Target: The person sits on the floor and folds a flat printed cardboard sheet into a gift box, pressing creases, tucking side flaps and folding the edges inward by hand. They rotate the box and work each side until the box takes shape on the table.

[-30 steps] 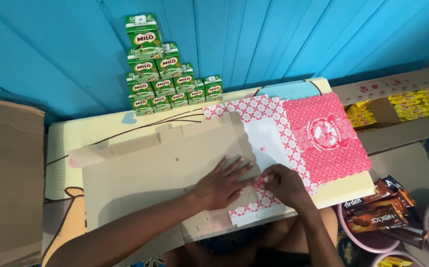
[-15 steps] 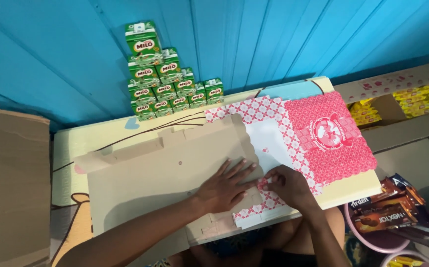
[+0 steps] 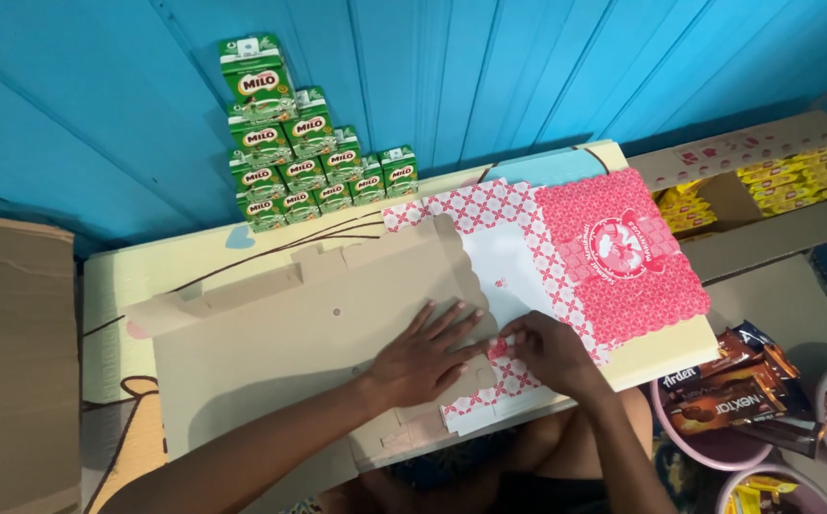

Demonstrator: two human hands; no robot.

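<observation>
Barely anything moved: left hand (image 3: pixel 428 354) still presses spread fingers flat on the brown cardboard sheet (image 3: pixel 270 357) on the surface; right hand (image 3: pixel 554 350) pinches a flap of the red-patterned box blank (image 3: pixel 585 257), which could tear or crease crooked

From my remote seat I read the colours first: the flat cardboard sheet (image 3: pixel 270 352) under my left hand (image 3: pixel 429 357) is plain tan-brown. My right hand (image 3: pixel 548 350) rests on the unfolded box (image 3: pixel 566 257), which is white inside, edged with a red-and-white lattice pattern, with one solid pink-red panel bearing a white round emblem. The tabletop (image 3: pixel 128 276) is pale cream with thin dark lines and a light blue patch. The stacked drink cartons (image 3: pixel 304 152) are green with red and white labels. The plank wall (image 3: pixel 528 67) behind is bright turquoise blue. The packets in the open carton (image 3: pixel 775 181) are yellow.
</observation>
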